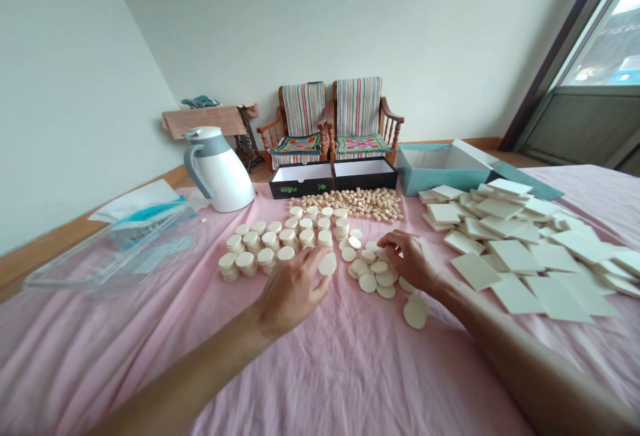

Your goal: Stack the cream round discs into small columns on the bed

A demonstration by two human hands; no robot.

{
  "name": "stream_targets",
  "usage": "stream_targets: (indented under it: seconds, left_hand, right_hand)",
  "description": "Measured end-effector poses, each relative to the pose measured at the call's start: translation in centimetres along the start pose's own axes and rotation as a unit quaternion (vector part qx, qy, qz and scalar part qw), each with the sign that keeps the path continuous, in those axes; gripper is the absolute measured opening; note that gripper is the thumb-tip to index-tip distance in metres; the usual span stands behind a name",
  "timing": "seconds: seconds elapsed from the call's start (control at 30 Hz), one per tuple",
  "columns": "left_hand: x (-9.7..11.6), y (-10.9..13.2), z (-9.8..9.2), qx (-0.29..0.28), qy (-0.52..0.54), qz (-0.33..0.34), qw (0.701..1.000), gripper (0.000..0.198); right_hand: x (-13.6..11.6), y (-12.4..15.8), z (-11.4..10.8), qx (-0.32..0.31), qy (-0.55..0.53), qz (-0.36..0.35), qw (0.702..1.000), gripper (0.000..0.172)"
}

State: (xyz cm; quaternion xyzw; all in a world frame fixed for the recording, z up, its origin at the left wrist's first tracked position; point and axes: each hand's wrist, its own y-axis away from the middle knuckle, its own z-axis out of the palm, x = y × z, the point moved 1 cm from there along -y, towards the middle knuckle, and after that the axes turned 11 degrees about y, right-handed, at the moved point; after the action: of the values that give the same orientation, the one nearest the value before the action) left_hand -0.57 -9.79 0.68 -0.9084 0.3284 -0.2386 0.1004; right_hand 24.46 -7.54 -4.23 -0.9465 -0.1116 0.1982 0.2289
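Note:
My left hand point(293, 286) rests on the pink cloth point(325, 369) with its fingers closed round a small stack of cream round discs point(327, 264), just in front of several short stacks of the same discs point(280, 239). My right hand point(407, 259) lies curled over a loose heap of flat discs point(373, 273), its fingertips pinching at one of them. A single disc point(415, 313) lies apart beside my right wrist.
Cream square tiles point(520, 243) are spread at the right, by an open teal box point(440, 169). Small wooden pegs point(360, 203) lie before two black boxes point(333, 177). A white jug point(220, 169) and a clear plastic tray point(110, 249) stand left. Two chairs stand behind.

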Motion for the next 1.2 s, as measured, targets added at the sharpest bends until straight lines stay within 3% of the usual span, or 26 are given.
stream_targets:
  seconds: [0.2,0.37,0.53,0.7,1.0,1.2]
  left_hand:
    - [-0.5,-2.5,-0.7,-0.011,-0.011,0.002,1.0,0.055]
    - [-0.7,-2.6,-0.1,-0.028,-0.004,0.011,1.0,0.058]
    - [0.3,-2.3,0.0,0.021,0.029,0.038,0.999,0.039]
    - [1.9,-4.0,1.5,-0.052,0.055,0.082,0.994,0.024]
    - [2.6,-7.8,5.5,-0.153,0.025,0.056,0.986,0.02]
    - [2.1,-7.3,4.2,-0.082,0.073,0.053,0.993,0.029]
  right_hand:
    - [0.1,0.0,0.0,0.003,-0.003,-0.005,1.0,0.022]
    - [0.2,0.0,-0.1,0.005,-0.001,-0.012,1.0,0.023]
    - [0.2,-0.1,-0.1,0.007,0.001,-0.011,1.0,0.024]
    - [0.4,-0.1,0.0,0.026,0.001,-0.013,1.0,0.023]
    - [0.7,-0.2,-0.4,0.027,0.011,-0.02,0.999,0.026]
    - [0.9,-0.3,-0.4,0.029,0.012,-0.014,0.999,0.025]
